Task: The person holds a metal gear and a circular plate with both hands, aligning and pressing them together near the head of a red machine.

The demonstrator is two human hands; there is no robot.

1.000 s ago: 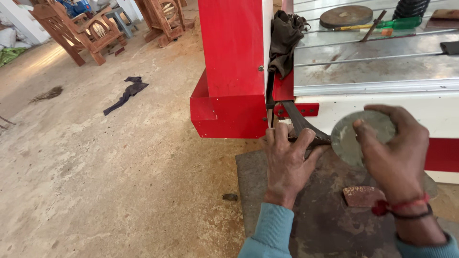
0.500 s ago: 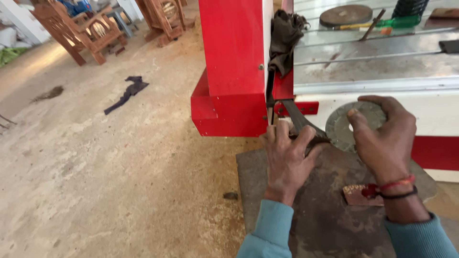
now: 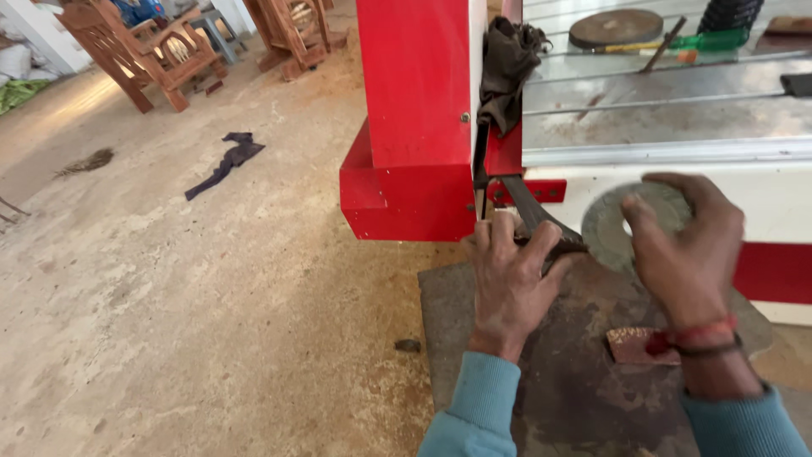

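My left hand (image 3: 512,275) grips the dark handle of a flat metal wrench (image 3: 529,213) whose far end reaches into the gap at the side of a red and white machine (image 3: 414,127). My right hand (image 3: 689,245) holds a round grey metal disc (image 3: 613,224) by its edge, upright against the machine's white front, just right of the wrench. Both hands work low, above a dark stained slab (image 3: 567,372) on the floor.
On the machine's metal table top lie another round disc (image 3: 616,27) and a green-handled screwdriver (image 3: 677,44); a dark rag (image 3: 507,63) hangs at its edge. A small reddish piece (image 3: 630,345) lies on the slab. Wooden chairs (image 3: 148,51) and a dark cloth (image 3: 228,161) are on the dusty concrete floor.
My right hand has carried the disc leftward and down toward the wrench, closer to the machine's front. My left hand has kept its grip on the wrench handle.
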